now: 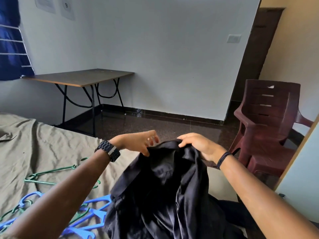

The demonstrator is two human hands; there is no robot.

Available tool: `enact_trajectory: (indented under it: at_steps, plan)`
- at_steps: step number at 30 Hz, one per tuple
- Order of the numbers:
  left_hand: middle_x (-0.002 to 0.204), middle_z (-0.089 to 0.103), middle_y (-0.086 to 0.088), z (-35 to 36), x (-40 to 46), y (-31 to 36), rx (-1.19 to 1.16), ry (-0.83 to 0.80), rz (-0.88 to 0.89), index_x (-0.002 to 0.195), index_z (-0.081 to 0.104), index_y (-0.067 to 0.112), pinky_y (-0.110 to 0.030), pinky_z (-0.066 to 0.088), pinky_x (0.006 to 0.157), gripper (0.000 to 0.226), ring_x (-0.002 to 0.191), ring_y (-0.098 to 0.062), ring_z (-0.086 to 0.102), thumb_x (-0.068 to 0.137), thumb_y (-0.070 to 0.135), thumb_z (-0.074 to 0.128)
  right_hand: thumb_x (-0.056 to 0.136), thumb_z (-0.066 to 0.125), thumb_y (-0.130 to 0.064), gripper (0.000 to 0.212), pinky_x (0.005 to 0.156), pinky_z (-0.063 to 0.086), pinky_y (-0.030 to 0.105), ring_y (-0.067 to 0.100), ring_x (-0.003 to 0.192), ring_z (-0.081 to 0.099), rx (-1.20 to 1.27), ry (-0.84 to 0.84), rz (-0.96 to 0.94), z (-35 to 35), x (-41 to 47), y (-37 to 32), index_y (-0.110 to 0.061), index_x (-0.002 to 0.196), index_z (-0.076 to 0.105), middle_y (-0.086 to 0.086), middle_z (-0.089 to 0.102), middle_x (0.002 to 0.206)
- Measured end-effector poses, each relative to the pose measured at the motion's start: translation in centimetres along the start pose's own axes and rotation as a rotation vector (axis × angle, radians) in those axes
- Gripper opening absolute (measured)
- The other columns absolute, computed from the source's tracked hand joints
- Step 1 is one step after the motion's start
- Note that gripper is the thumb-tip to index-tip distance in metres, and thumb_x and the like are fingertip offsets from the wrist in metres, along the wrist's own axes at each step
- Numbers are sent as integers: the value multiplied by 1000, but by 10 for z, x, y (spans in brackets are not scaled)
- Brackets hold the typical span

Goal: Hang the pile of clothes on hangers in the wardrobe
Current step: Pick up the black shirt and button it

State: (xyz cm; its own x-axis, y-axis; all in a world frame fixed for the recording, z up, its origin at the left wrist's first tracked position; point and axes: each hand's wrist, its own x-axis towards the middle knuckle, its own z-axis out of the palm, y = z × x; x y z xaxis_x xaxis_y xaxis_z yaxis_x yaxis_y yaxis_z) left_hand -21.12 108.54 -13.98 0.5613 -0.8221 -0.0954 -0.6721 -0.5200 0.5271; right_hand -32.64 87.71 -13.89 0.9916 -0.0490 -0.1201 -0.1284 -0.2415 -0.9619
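A black shirt (165, 183) hangs lifted above the bed, held at its top by both hands. My left hand (138, 144) pinches the collar area with thumb and fingers, the other fingers spread loosely. My right hand (198, 145) grips the fabric's top edge from above. More dark clothing (229, 214) lies under the shirt at the lower right. Green hangers (50, 175) and blue hangers (89, 218) lie scattered on the bed to the left of the shirt.
The bed's olive sheet (34, 149) fills the left. A brown folding table (77, 77) stands against the far wall. A maroon plastic chair (265, 121) stands at the right, beside a pale door edge (300, 163). Dark floor lies between.
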Motion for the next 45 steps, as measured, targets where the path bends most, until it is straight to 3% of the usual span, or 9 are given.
enact_trajectory:
  at_steps: [3, 6, 12, 16, 23, 30, 38, 42, 45]
  plan:
    - [91, 53, 6, -4, 9, 5, 66, 345, 130, 87, 60, 20, -16, 43, 73, 18, 82, -11, 55, 79, 5, 68, 84, 44, 3, 28, 69, 44, 28, 19, 79, 56, 86, 90, 10, -10, 0, -12, -16, 97, 62, 8, 60, 88]
    - [89, 64, 5, -7, 20, 15, -1, 513, 86, 88, 66, 18, -20, 43, 72, 15, 83, -13, 59, 82, 4, 63, 92, 52, -12, 11, 77, 42, 27, 14, 86, 54, -197, 134, -85, -14, -2, -20, -21, 96, 56, 4, 58, 94]
    - [92, 66, -5, -25, 38, 42, -202, 549, 28, 89, 63, 21, -28, 47, 73, 33, 86, -22, 60, 83, -5, 43, 77, 64, -63, 48, 76, 42, 25, 9, 90, 52, -789, 281, -189, -10, -12, -43, -22, 100, 55, -6, 55, 99]
    - [96, 66, -4, -46, 39, 70, -51, 545, 93, 93, 67, 16, -19, 39, 69, 25, 89, -17, 58, 84, 2, 49, 81, 62, -55, 58, 95, 42, 35, 20, 112, 46, -943, 440, -275, 2, -17, -57, -11, 117, 54, 2, 44, 114]
    - [73, 64, 3, -84, 30, 99, -44, 113, 173, 78, 65, 18, -22, 45, 62, 10, 62, -8, 57, 85, 11, 63, 84, 57, -6, 18, 71, 48, 31, 25, 91, 62, -769, 477, -205, -16, -22, -90, -4, 97, 69, 11, 69, 97]
    - [90, 72, -2, -118, 38, 115, -384, -273, 197, 100, 65, 2, -20, 53, 76, 17, 80, -11, 68, 95, 9, 50, 92, 52, 6, 25, 70, 50, 33, 22, 75, 59, -80, 33, -126, -51, -45, -118, -13, 107, 56, 11, 63, 82]
    - [72, 68, -9, -123, 38, 139, -509, -103, 276, 80, 66, 0, -22, 51, 56, 26, 57, -14, 63, 93, 19, 54, 94, 46, 3, 19, 59, 48, 27, 17, 62, 59, 209, 50, -186, -57, -51, -108, -12, 104, 51, 6, 61, 77]
    - [64, 64, -4, -128, 38, 151, -440, -39, 295, 68, 66, 7, -20, 48, 52, 29, 52, -13, 58, 93, 19, 58, 97, 52, -21, 16, 69, 48, 28, 17, 79, 64, 15, -95, -85, -57, -56, -90, -12, 107, 61, 6, 68, 98]
    - [70, 67, -6, -129, 39, 153, -471, 40, 300, 73, 67, 5, -21, 51, 57, 25, 56, -14, 61, 93, 18, 59, 98, 51, -27, 25, 81, 43, 38, 23, 87, 62, -56, 52, -108, -65, -62, -87, -9, 111, 63, 9, 68, 104]
